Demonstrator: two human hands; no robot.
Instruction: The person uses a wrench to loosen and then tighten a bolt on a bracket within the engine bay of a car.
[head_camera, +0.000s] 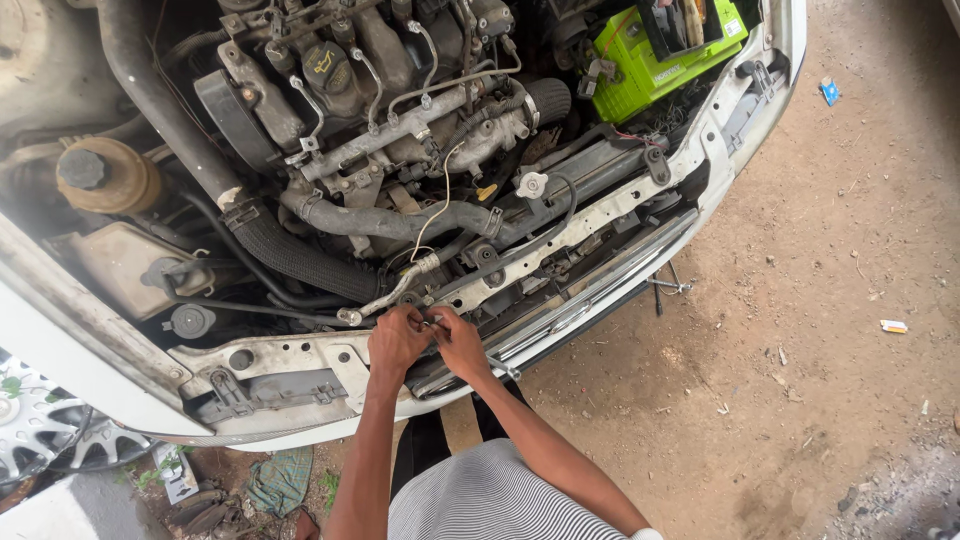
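Dirt ground (800, 330): scattered litter (893, 326), green rag (280, 480).

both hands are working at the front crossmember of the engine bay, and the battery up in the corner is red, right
Not quite. The head view shows both the left hand and right hand at the front crossmember, but the battery in the corner is bright green, not red.

The person wears a top (480, 500) with fine grey and white horizontal stripes, short-sleeved, with a pale hem showing at the right sleeve edge. Both forearms are bare, and the hands wear no gloves, rings or watch.
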